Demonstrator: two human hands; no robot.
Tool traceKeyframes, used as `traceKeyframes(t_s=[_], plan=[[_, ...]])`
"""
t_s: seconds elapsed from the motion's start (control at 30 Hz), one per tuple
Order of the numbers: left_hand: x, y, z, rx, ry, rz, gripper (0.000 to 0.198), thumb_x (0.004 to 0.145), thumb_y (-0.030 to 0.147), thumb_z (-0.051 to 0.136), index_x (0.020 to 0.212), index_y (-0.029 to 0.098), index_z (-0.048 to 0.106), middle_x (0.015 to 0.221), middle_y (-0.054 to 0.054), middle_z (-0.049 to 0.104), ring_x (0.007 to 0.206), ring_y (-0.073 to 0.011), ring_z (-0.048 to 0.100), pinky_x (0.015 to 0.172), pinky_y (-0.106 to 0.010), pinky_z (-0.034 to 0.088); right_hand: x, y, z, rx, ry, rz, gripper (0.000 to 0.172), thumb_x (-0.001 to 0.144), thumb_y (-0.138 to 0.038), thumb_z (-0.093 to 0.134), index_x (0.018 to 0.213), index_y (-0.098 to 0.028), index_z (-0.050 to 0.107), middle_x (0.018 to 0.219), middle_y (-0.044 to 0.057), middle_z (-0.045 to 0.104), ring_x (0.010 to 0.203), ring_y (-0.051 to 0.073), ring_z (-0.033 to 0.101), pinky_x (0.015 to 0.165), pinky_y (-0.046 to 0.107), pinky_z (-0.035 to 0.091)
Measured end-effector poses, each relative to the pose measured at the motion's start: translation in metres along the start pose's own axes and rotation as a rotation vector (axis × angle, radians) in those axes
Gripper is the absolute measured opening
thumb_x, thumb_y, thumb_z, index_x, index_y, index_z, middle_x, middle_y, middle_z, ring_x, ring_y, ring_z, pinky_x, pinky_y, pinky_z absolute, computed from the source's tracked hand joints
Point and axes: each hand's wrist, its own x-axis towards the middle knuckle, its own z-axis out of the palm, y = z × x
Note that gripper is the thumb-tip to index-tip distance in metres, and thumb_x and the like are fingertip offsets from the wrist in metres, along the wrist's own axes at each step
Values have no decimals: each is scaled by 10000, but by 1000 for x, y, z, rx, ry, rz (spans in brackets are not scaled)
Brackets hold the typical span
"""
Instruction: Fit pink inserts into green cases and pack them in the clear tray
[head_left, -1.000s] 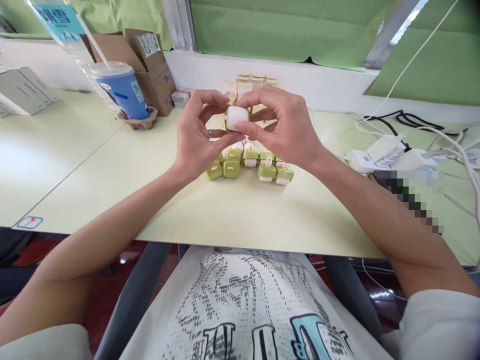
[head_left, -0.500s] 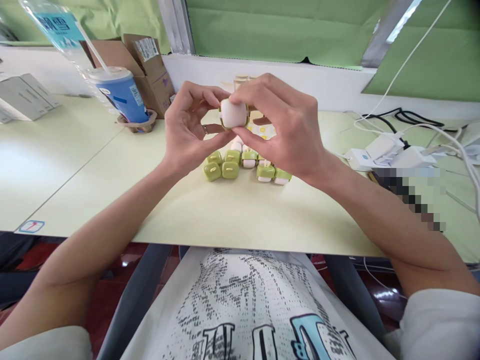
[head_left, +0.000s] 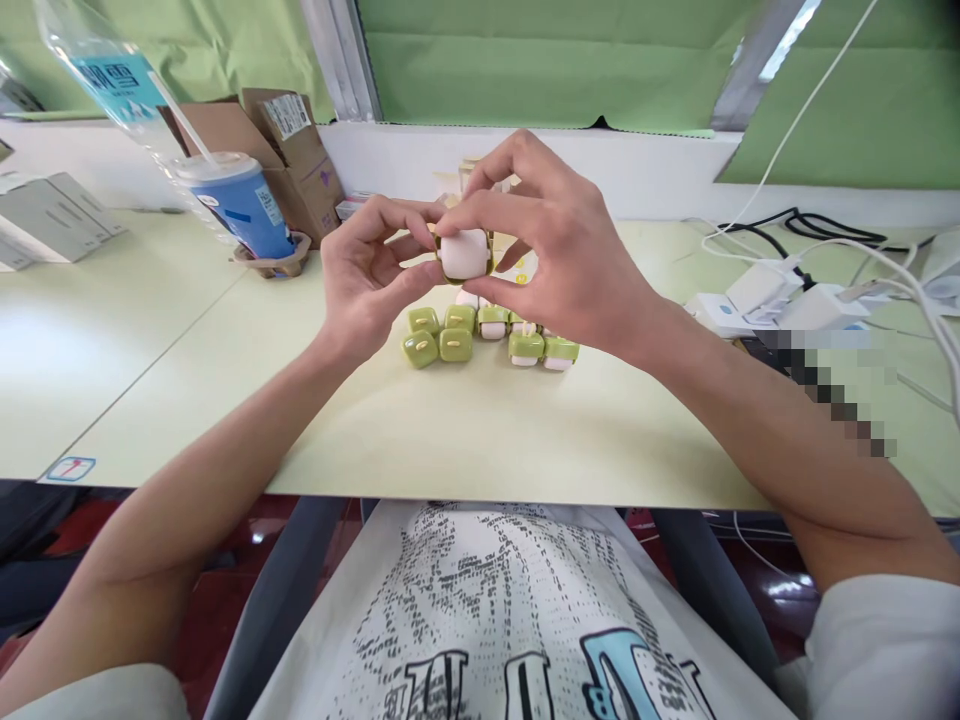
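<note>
A small, rounded white case (head_left: 463,254) with green edging is held up above the table between my two hands. My left hand (head_left: 360,270) pinches its left side between thumb and fingertips. Over its top edge lie the curled fingers of my right hand (head_left: 566,235), with the thumb near its lower edge. Beneath my hands sit several green rounded covers (head_left: 456,345) with small pale loops on top. To their right stand several white cases with green covers (head_left: 526,347) over their tops. Part of this group is hidden behind my right hand.
At the left are a blue cup with a straw (head_left: 244,210) in a cardboard holder, a plastic bottle (head_left: 116,90), an open cardboard box (head_left: 300,165) and white boxes (head_left: 52,220). White chargers (head_left: 765,290) and tangled cables (head_left: 840,235) lie at the right.
My right hand's fingers have shifted left over the top of the white case, and its thumb has dropped away slightly. The case stays held up, and the camera view has tilted a little.
</note>
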Motion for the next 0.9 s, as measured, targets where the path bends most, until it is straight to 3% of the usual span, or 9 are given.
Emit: traceKeyframes(t_s=[0.17, 0.27, 0.4, 0.67, 0.9], plan=[[0, 10, 7, -54, 72, 38, 401, 912, 546, 1042, 1095, 295, 790, 1185, -10, 899, 942, -246, 862, 710, -425, 806, -1, -9, -2, 31, 3, 68, 379, 908, -543, 980, 1187, -380, 781, 1356, 73, 753, 1339, 373, 720, 1004, 509, 753], [1, 15, 9, -53, 85, 67, 385, 929, 562, 1034, 1107, 302, 813, 1193, -2, 920, 921, -230, 868, 726, -405, 813, -3, -15, -2, 9, 5, 110, 346, 938, -500, 961, 1176, -358, 755, 1334, 66, 771, 1318, 361, 730, 1031, 494, 743], [3, 22, 10, -87, 61, 68, 253, 973, 386, 1012, 1121, 259, 850, 1193, -14, 928, 932, -215, 882, 752, -372, 813, -4, -18, -2, 12, 19, 106, 318, 928, -435, 977, 1101, -351, 724, 1324, 76, 768, 1354, 375, 713, 1066, 516, 726], [-1, 13, 11, 73, 111, 71, 499, 918, 734, 999, 1067, 307, 787, 1117, -38, 932, 987, -297, 909, 796, -493, 806, -5, -17, -1, -137, -25, -11, 192, 953, -285, 864, 1101, -327, 749, 1371, 55, 762, 1315, 345, 734, 1133, 521, 687], [-1, 7, 9, 24, 38, 56, 474, 988, 689, 960, 1182, 303, 766, 1108, -32, 933, 973, -270, 902, 762, -437, 771, -1, -11, 0, -292, -79, -75, 145, 965, -231, 789, 1089, -299, 759, 1374, 78, 768, 1241, 335, 752, 1085, 505, 681]])
